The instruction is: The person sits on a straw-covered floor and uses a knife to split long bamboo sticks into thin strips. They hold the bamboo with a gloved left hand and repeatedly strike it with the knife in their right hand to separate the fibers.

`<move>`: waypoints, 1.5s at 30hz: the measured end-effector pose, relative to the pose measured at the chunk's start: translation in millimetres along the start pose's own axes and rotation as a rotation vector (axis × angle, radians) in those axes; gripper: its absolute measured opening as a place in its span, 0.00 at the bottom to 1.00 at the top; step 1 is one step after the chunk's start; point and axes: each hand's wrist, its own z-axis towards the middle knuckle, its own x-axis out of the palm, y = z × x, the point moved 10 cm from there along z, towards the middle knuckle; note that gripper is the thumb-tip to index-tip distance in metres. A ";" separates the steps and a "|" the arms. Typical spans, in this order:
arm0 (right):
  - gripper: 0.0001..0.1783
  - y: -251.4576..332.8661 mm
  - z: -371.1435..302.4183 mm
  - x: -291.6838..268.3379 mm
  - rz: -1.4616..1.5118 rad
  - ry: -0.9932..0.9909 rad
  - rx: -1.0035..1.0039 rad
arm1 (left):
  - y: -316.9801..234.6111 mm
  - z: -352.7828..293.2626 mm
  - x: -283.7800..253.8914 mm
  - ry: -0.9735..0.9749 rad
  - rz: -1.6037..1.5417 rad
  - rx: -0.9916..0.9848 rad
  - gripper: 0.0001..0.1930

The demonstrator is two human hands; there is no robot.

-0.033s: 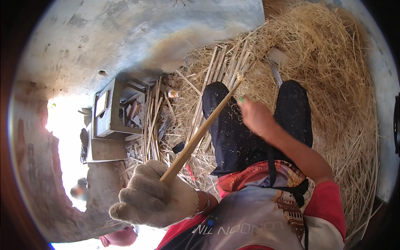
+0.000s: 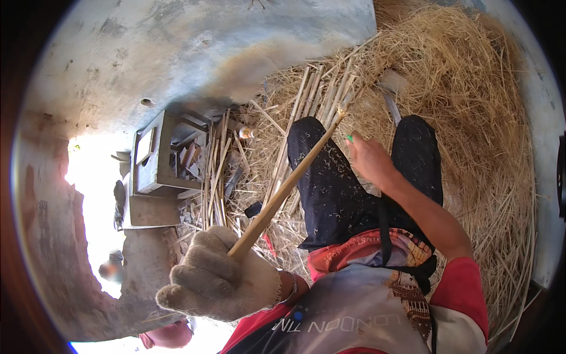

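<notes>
My left hand (image 2: pixel 221 274), in a knitted off-white work glove, is closed round the lower end of a long, pale-brown wooden stick (image 2: pixel 289 184). The stick slants up to the right across my left thigh, and its far tip looks frayed. Bare and closed, my right hand (image 2: pixel 372 160) hangs over the gap between my thighs, just right of that tip and apart from it. A small green thing (image 2: pixel 350 138) pokes out at its fingertips; the rest is hidden in the grip, so its kind does not show.
Loose straw (image 2: pixel 466 88) piles up ahead and right. Split poles (image 2: pixel 309 88) lie beyond my left knee. Near my right knee is a flat grey strip (image 2: pixel 391 108). At left, a worn wooden cabinet (image 2: pixel 168 156) stands by a bright wall opening; a person (image 2: pixel 168 335) shows at the lower left.
My right hand has moved slightly right and down, away from the stick's tip. The left hand and the stick have barely shifted.
</notes>
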 end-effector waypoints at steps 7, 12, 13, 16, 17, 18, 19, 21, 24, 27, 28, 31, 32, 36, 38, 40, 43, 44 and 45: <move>0.14 104.2 -42.5 -34.2 0.381 0.059 -0.297 | -3.6 -3.9 13.4 0.165 -0.026 0.006 0.16; 0.13 46.5 -10.2 -14.3 0.003 0.003 -0.055 | 3.8 1.9 14.3 0.258 -0.147 -0.048 0.15; 0.12 56.7 -14.0 -14.5 0.064 0.005 -0.124 | 1.7 4.0 15.0 0.253 -0.159 -0.020 0.15; 0.10 122.7 -42.8 -41.4 0.364 -0.103 -0.469 | 0.2 3.0 11.5 0.217 -0.203 0.048 0.14; 0.10 118.9 -44.7 -41.2 0.334 -0.141 -0.453 | 2.1 -1.9 8.9 0.207 -0.171 0.050 0.14; 0.09 119.4 -42.5 -42.9 0.319 -0.181 -0.445 | 0.0 -3.0 10.1 0.207 -0.129 0.062 0.15; 0.09 116.6 -39.9 -45.8 0.306 -0.226 -0.434 | 0.4 -1.6 10.9 0.205 -0.100 0.044 0.15; 0.10 72.1 -18.1 -20.4 0.178 -0.085 -0.175 | 0.4 2.1 10.9 0.204 -0.035 0.010 0.15; 0.11 66.6 -13.6 -16.2 0.077 -0.046 -0.148 | 4.2 7.6 5.3 0.142 -0.125 -0.048 0.15; 0.10 132.5 -41.5 -46.3 0.368 -0.106 -0.437 | 3.6 12.5 0.2 0.135 -0.148 -0.058 0.15; 0.09 141.1 -49.4 -50.9 0.396 -0.158 -0.522 | 4.8 13.8 0.6 0.143 -0.150 -0.060 0.16; 0.09 106.4 -30.9 -34.9 0.295 -0.046 -0.272 | 2.7 9.8 3.2 0.162 -0.136 -0.049 0.16; 0.09 82.8 -20.9 -23.2 0.201 -0.071 -0.235 | 3.3 6.9 5.9 0.169 -0.129 -0.047 0.16; 0.09 111.9 -28.8 -31.5 0.083 0.000 -0.275 | -3.4 1.5 8.7 0.203 -0.081 -0.025 0.16; 0.09 133.5 -49.2 -38.8 0.177 0.007 -0.356 | -1.2 -0.5 10.9 0.224 -0.093 -0.035 0.16; 0.10 136.5 -54.4 -45.8 0.253 -0.074 -0.398 | -0.8 -0.6 13.2 0.235 -0.109 -0.033 0.16; 0.10 55.2 -14.0 -16.0 -0.047 -0.122 -0.136 | 1.3 -3.7 17.8 0.230 -0.139 -0.031 0.16; 0.10 46.2 -10.9 -16.7 -0.047 -0.114 -0.141 | 4.0 -5.6 16.1 0.223 -0.149 -0.032 0.16; 0.10 46.4 -7.9 -19.4 -0.042 -0.105 -0.147 | 2.2 -6.1 13.9 0.223 -0.144 -0.033 0.16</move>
